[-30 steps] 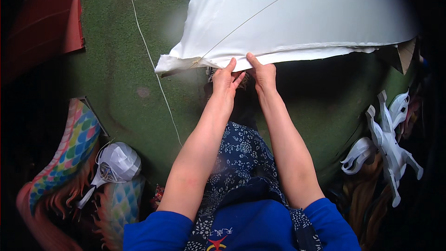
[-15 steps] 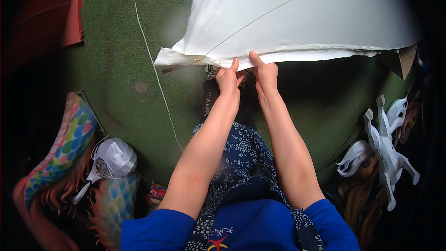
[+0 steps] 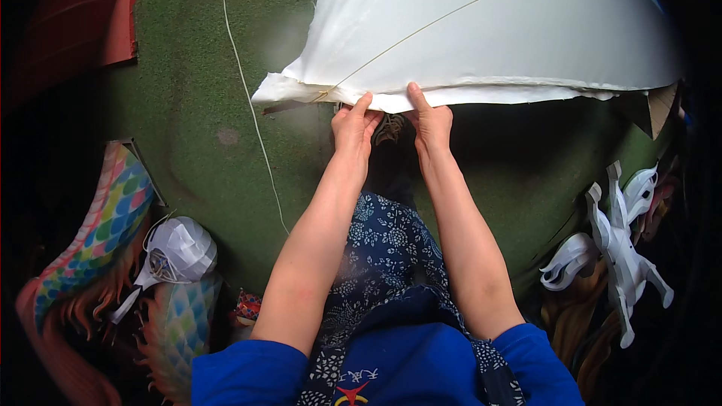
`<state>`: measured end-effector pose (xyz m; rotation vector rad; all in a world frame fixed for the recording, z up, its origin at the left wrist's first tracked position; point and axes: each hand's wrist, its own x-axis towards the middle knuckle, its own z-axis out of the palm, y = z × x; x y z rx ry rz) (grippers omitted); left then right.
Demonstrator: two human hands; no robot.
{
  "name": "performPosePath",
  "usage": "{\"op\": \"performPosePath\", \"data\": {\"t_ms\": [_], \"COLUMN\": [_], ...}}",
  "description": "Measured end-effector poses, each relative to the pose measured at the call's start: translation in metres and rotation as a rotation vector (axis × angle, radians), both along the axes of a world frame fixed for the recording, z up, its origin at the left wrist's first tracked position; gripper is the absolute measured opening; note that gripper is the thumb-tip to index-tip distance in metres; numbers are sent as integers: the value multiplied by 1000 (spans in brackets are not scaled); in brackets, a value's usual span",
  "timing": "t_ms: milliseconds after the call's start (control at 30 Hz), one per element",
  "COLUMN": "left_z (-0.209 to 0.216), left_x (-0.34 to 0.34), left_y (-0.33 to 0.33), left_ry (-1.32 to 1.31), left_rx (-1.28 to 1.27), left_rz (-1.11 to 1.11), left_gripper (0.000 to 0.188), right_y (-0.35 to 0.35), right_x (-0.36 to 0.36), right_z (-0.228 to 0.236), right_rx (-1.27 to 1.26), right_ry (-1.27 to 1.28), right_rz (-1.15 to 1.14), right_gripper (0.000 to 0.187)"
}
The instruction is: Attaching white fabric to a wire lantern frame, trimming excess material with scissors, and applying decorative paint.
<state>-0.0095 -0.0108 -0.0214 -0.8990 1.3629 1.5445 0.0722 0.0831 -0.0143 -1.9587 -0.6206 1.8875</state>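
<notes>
A large sheet of white cloth spreads across the upper right, its near edge folded over in a hem-like strip. My left hand pinches this edge, thumb on top and fingers curled beneath. Close beside it on the right, my right hand grips the same edge, thumb on top and fingers hidden underneath. A thin yellowish cord runs over the cloth in a curve to a small knot near the left corner. Below that corner a thin dark stick end pokes out.
A thin white cord lies along the green floor. Scaly painted shapes and a white bulb-shaped piece are at lower left. White branching pieces lie at right. A red panel stands upper left.
My left hand has shifted a little left along the cloth edge, away from my right hand. The right hand stays almost in place on the edge.
</notes>
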Motion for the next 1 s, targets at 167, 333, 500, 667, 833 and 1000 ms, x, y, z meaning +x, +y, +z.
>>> {"op": "performPosePath", "data": {"t_ms": [167, 333, 500, 667, 833, 1000], "left_z": [1, -4, -5, 1, 14, 17], "left_x": [-4, -8, 2, 3, -3, -2], "left_y": [12, 8, 10, 7, 15, 7], "left_ry": [-201, -93, -40, -94, -71, -86], "left_rx": [22, -11, 15, 38, -48, -144], "left_rz": [-116, -194, -143, -158, -182, -137], "left_gripper": [35, 33, 31, 32, 38, 37], "right_y": [-6, -16, -13, -13, -17, -25], "right_x": [-1, -1, 3, 8, -5, -12], "right_z": [-5, 0, -7, -13, -3, -13], "right_rx": [6, 49, 100, 96, 17, -6], "right_ry": [-52, 4, -24, 43, 71, 100], "right_rz": [121, 131, 221, 209, 176, 163], "right_gripper": [22, 22, 23, 30, 35, 41]}}
